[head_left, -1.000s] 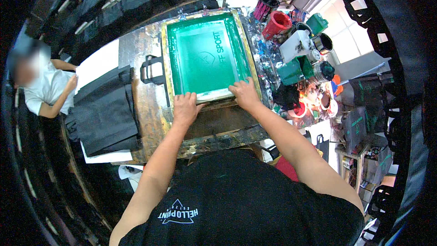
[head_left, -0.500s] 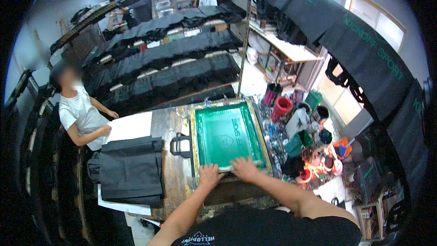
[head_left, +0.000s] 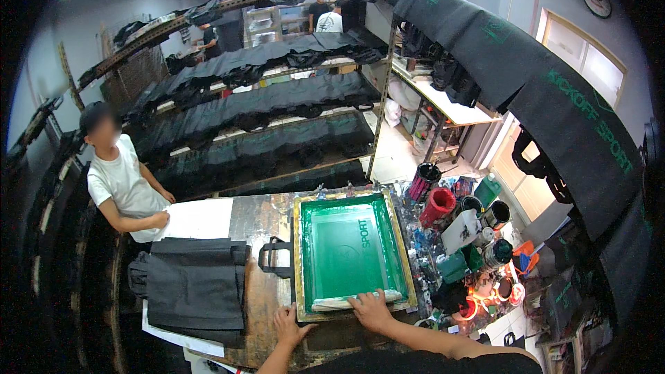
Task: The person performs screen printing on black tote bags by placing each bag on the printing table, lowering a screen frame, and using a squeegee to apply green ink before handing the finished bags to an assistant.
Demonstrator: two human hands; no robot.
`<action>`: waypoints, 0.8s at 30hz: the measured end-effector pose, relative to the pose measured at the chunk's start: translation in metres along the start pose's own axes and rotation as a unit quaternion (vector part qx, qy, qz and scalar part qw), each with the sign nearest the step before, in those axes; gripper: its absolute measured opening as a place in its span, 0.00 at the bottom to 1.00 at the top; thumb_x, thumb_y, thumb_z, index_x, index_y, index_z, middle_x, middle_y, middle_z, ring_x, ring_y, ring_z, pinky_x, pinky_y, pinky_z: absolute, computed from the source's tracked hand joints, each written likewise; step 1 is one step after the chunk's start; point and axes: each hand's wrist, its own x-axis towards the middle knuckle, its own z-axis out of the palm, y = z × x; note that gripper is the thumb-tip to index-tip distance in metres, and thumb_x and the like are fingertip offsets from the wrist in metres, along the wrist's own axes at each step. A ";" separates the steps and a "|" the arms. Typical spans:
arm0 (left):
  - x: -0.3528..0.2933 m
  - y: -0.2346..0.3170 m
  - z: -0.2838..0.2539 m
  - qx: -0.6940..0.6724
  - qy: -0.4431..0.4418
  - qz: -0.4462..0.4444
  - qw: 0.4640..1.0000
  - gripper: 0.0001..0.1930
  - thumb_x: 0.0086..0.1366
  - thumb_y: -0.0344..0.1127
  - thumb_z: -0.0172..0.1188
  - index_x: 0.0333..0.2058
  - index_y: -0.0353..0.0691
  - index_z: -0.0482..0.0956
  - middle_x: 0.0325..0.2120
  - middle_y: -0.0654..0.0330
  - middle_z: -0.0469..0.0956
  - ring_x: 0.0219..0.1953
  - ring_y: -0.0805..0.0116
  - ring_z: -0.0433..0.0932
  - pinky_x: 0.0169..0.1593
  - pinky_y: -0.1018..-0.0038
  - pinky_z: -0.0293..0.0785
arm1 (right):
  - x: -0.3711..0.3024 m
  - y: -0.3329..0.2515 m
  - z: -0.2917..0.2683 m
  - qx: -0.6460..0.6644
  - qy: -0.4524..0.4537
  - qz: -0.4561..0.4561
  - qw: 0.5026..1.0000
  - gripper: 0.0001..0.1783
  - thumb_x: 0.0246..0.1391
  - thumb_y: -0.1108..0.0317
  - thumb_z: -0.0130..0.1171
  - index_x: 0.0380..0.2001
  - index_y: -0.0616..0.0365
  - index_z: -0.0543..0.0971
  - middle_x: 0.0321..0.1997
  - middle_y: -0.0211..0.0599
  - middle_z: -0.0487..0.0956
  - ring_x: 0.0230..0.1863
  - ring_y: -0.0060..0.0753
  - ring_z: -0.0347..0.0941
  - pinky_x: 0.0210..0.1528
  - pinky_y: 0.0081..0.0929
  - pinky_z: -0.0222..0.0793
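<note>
A screen-printing frame (head_left: 300, 235) lies on the worktable, its mesh coated with green ink and showing darker lettering. A pale squeegee (head_left: 332, 302) rests inside the frame along its near edge. My right hand (head_left: 372, 310) has its fingers wrapped over the squeegee near the middle. My left hand (head_left: 291, 327) holds nothing; its fingers and thumb are apart beside the frame's near left corner. Black handles of a bag (head_left: 275, 257) stick out from under the frame's left side. Further left lies a stack of black fabric bags (head_left: 194, 284).
A person in a white shirt (head_left: 128, 190) stands at the left by a white sheet (head_left: 201, 218). Ink containers, including a red bucket (head_left: 438, 206) and a green jug (head_left: 489, 189), crowd the table's right side. Racks of black bags (head_left: 277, 104) stand behind; printed black fabric (head_left: 526, 69) hangs right.
My left hand has come off the squeegee and moved left to the frame's near corner. My right hand stays on the squeegee. The view has tilted upward.
</note>
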 end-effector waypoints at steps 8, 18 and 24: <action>0.006 -0.011 0.009 -0.035 0.016 0.003 0.999 0.43 0.41 0.61 0.80 0.59 0.57 0.81 0.43 0.57 0.68 0.49 0.50 0.66 0.55 0.54 0.64 | 0.006 0.006 0.002 0.006 -0.027 -0.003 1.000 0.24 0.62 0.58 0.60 0.62 0.42 0.75 0.48 0.39 0.75 0.54 0.42 0.70 0.63 0.64 0.53; 0.013 -0.007 0.004 -0.197 0.018 0.005 0.980 0.45 0.44 0.59 0.81 0.60 0.45 0.78 0.45 0.49 0.79 0.50 0.47 0.76 0.52 0.54 0.72 | 0.019 0.019 -0.016 0.019 -0.026 0.008 0.999 0.25 0.63 0.56 0.60 0.62 0.41 0.74 0.52 0.41 0.74 0.58 0.45 0.69 0.63 0.64 0.53; 0.029 0.041 -0.078 -0.355 0.005 0.005 0.935 0.44 0.50 0.42 0.83 0.63 0.36 0.73 0.47 0.50 0.85 0.47 0.57 0.84 0.51 0.63 0.79 | 0.031 0.002 -0.089 -0.045 0.019 0.078 0.996 0.24 0.63 0.56 0.59 0.62 0.37 0.74 0.49 0.44 0.75 0.56 0.48 0.70 0.59 0.61 0.57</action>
